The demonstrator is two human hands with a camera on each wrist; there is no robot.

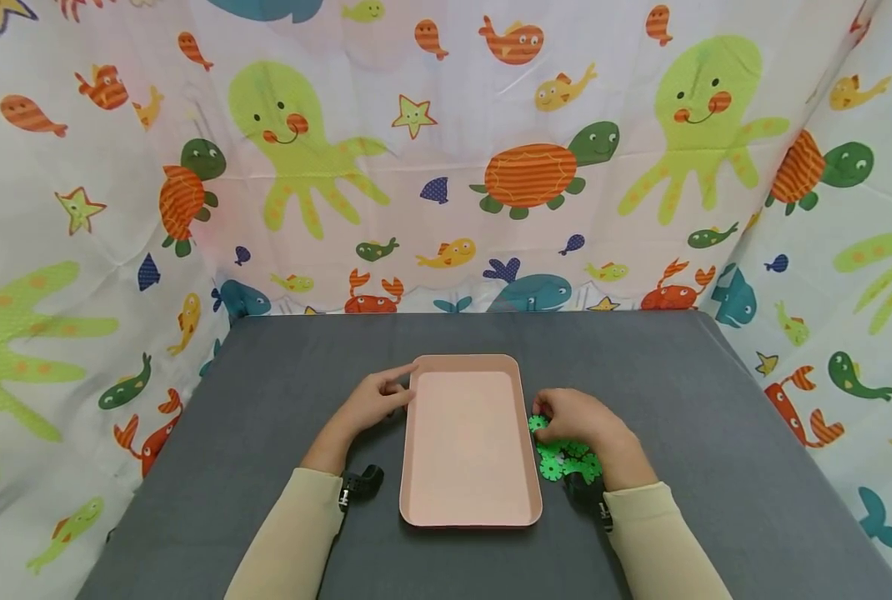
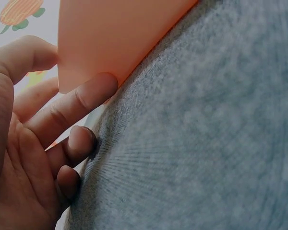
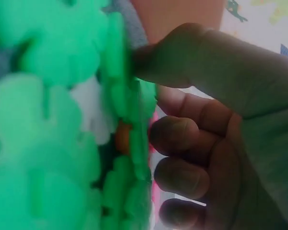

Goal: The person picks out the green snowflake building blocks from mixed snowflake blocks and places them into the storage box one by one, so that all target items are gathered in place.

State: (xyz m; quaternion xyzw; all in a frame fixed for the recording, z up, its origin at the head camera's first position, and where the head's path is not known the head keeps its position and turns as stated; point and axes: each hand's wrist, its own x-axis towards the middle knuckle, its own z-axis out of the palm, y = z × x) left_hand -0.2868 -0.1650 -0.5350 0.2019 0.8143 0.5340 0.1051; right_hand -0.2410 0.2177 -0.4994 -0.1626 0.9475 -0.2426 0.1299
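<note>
In the head view a pale pink rectangular tray (image 1: 472,450) lies in the middle of the grey table. My left hand (image 1: 371,402) touches its left side near the far corner, with loosely bent fingertips (image 2: 103,85) against the tray wall (image 2: 105,38). Right of the tray is a pile of green slotted plastic discs (image 1: 553,467), flower-shaped at the rim. My right hand (image 1: 577,417) reaches over the far side of the pile, its thumb and index finger pinching a green disc (image 1: 538,423). In the right wrist view the thumb (image 3: 168,62) presses the disc's edge; its other fingers are curled.
Grey cloth covers the table (image 1: 266,467). A white curtain (image 1: 431,217) printed with sea animals hangs along its back and both sides. Each wrist wears a black camera band (image 1: 361,483). Among the green discs in the right wrist view show a whitish piece (image 3: 93,108) and an orange bit (image 3: 123,137).
</note>
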